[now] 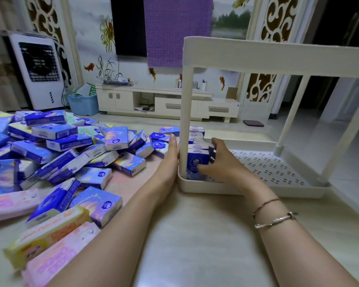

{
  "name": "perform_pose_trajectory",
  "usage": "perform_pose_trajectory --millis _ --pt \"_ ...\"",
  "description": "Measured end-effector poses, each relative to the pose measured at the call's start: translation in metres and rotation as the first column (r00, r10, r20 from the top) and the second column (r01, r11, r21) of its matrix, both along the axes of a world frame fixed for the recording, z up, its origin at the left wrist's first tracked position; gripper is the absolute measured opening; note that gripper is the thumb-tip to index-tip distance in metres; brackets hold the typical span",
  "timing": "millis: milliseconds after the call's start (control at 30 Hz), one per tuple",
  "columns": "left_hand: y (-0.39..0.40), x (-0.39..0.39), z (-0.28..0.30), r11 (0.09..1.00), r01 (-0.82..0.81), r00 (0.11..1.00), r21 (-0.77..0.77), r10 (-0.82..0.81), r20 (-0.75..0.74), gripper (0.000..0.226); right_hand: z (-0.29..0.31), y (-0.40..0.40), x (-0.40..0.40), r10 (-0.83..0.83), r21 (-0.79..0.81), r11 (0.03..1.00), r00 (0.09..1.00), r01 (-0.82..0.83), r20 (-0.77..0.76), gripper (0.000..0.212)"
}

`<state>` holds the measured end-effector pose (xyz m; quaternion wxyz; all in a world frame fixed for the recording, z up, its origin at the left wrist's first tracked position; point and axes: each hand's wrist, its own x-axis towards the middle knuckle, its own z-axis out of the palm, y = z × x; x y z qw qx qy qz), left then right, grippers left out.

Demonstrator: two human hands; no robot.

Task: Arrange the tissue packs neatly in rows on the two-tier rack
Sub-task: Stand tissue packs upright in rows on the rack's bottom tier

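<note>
On the floor stands a cream two-tier rack (278, 59). At the left end of its lower shelf (267, 168) one row of blue tissue packs (196, 146) stands on end, running back from the near-left post (186, 121); about five show, and the far ones are partly hidden by that post. The upper shelf's top cannot be seen from here. Left of the rack lies a loose heap of packs (66, 148), too many and too overlapped to count, mostly blue, with about four longer pink and yellow ones (48, 239) nearest.

Two hands are in view. The left hand (170, 160) reaches forward with straight fingers, its edge laid flat against the outside of the near-left post, holding nothing. The right hand (220, 160) reaches inside the lower shelf, just right of that post, fingers curled round the right side of the row and thumb on the front pack (195, 162).
</note>
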<state>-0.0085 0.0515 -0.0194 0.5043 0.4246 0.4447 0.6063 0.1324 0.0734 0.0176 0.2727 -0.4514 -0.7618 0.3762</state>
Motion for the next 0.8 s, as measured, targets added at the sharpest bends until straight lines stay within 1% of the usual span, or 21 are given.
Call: perform_pose_trajectory --millis 67,200,300,400,467,533,600,633,667,700,733,767,800 --pt "0.002 0.000 -0.001 1.000 0.000 1.000 0.011 0.000 0.016 0.069 0.000 0.002 -0.003 -0.018 -0.051 0.999 1.000 0.019 0.014 0.079" --pt "0.005 0.001 -0.001 0.999 -0.043 0.999 -0.012 0.043 0.013 0.066 -0.003 0.005 -0.008 -0.006 -0.078 0.997 0.995 0.014 0.097 0.056" --pt "0.004 0.004 0.001 0.997 -0.071 0.997 -0.028 0.072 0.035 0.060 -0.004 0.007 -0.009 0.012 -0.088 0.996 0.996 -0.004 0.089 0.052" --pt "0.004 0.006 0.001 0.997 -0.064 0.998 -0.035 0.064 0.008 0.062 -0.003 0.004 -0.009 0.006 -0.099 0.995 0.998 0.000 0.061 0.052" --pt "0.001 0.005 0.002 0.996 -0.076 0.997 -0.048 0.077 0.020 0.065 -0.003 0.000 -0.007 -0.001 -0.090 0.996 0.997 0.008 0.071 0.053" --pt "-0.005 0.001 0.000 0.997 -0.058 0.997 -0.044 0.056 -0.046 0.066 0.000 -0.007 -0.005 -0.004 -0.049 0.999 0.994 0.009 0.113 0.060" --pt "-0.014 -0.007 0.004 0.994 -0.098 0.980 -0.049 0.088 -0.181 0.069 0.005 -0.017 0.000 -0.027 0.010 1.000 0.988 0.025 0.151 0.075" --pt "-0.019 -0.012 0.009 0.983 -0.177 0.950 -0.049 0.158 -0.269 0.065 0.006 -0.022 0.003 -0.058 0.067 0.997 0.983 0.047 0.173 0.083" --pt "-0.024 -0.016 0.015 0.962 -0.271 0.903 -0.013 0.250 -0.349 0.055 0.007 -0.027 0.006 -0.105 0.145 0.986 0.975 0.078 0.195 0.088" --pt "-0.032 -0.022 0.021 0.928 -0.368 0.837 0.062 0.360 -0.411 0.043 0.006 -0.032 0.007 -0.150 0.230 0.968 0.969 0.104 0.196 0.089" --pt "-0.039 -0.027 0.026 0.879 -0.446 0.758 0.168 0.470 -0.452 0.033 0.005 -0.037 0.008 -0.185 0.314 0.941 0.967 0.124 0.173 0.084" --pt "-0.048 -0.031 0.032 0.812 -0.507 0.656 0.288 0.580 -0.483 0.025 0.005 -0.042 0.008 -0.208 0.388 0.911 0.969 0.140 0.137 0.074" --pt "-0.053 -0.038 0.033 0.735 -0.553 0.516 0.392 0.671 -0.532 0.021 0.005 -0.047 0.007 -0.222 0.446 0.881 0.969 0.154 0.104 0.062"
